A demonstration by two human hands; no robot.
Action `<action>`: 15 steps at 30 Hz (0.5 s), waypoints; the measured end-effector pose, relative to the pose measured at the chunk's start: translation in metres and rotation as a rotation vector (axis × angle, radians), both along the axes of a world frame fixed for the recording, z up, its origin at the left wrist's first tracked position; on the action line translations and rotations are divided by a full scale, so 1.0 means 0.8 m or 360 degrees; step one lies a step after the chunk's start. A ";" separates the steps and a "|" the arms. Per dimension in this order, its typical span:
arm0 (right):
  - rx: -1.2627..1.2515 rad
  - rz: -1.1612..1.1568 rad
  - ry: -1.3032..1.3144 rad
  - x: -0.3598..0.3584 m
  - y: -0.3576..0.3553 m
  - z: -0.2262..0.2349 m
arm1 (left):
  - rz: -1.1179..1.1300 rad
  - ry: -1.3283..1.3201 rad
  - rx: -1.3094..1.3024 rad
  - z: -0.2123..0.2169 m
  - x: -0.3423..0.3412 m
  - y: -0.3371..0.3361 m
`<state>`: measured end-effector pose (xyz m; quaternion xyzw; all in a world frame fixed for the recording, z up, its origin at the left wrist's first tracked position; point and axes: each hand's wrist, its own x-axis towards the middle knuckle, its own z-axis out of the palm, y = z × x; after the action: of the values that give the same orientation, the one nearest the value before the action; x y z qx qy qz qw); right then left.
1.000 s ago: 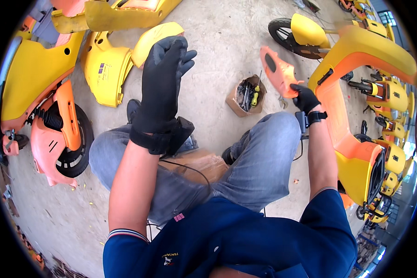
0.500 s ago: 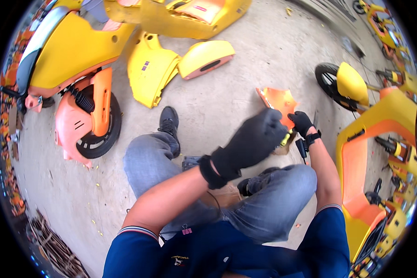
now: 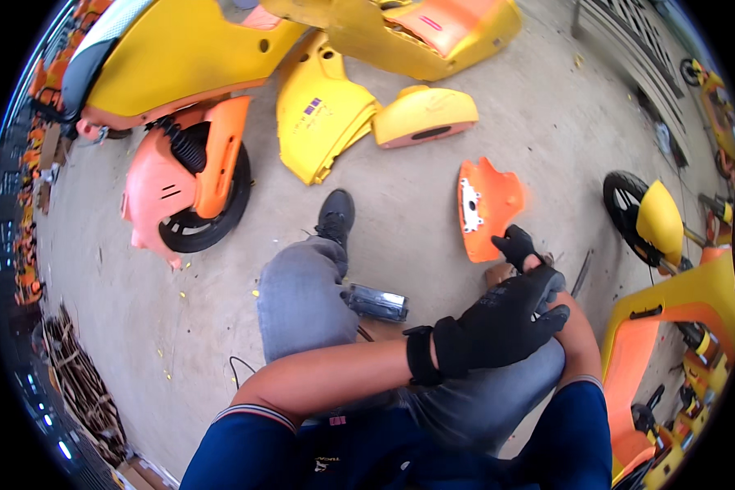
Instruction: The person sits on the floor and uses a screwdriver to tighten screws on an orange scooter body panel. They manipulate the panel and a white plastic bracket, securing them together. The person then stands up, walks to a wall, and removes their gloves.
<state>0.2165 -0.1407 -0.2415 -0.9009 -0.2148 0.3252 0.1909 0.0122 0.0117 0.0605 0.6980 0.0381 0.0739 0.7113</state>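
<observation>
Both of my hands wear black gloves. My right hand (image 3: 517, 247) grips the lower right edge of a curved orange plastic panel (image 3: 498, 200), which tilts above the floor. White patches with dark holes show on the panel's left side. My left hand (image 3: 502, 322) reaches across in front of my right wrist and covers it, fingers curled and thumb stretched to the right. Whatever lies under those fingers is hidden. By my left leg, a dark transparent box-like part (image 3: 376, 303) rests on the floor.
Yellow body panels (image 3: 322, 122) and a yellow-pink cover (image 3: 426, 116) lie ahead. A yellow and orange scooter body (image 3: 180, 61) with a wheel (image 3: 212, 216) stands left. To the right are another wheel (image 3: 625, 208) and a yellow-orange frame (image 3: 629, 351). Bundled sticks (image 3: 82, 380) lie lower left.
My left hand has drawn back from the orange panel to my right wrist. The panel has turned, so its white-patched side shows. The yellow thing below my left hand is out of sight.
</observation>
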 end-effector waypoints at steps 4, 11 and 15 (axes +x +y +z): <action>-0.0238 0.0483 -0.0029 -0.003 0.009 -0.010 | 0.0056 -0.0023 -0.0159 0.000 -0.004 0.001; 0.0324 0.0093 0.0429 0.046 -0.065 -0.052 | -0.0055 0.0125 -0.0422 0.006 0.005 0.026; 0.0118 0.0272 0.0270 0.029 -0.072 0.001 | 0.0048 0.0151 -0.0279 0.033 0.000 0.065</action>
<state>0.2395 -0.1983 -0.2405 -0.8409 -0.2856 0.4073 0.2132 0.0124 0.0638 0.0870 0.6351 0.0887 0.0479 0.7658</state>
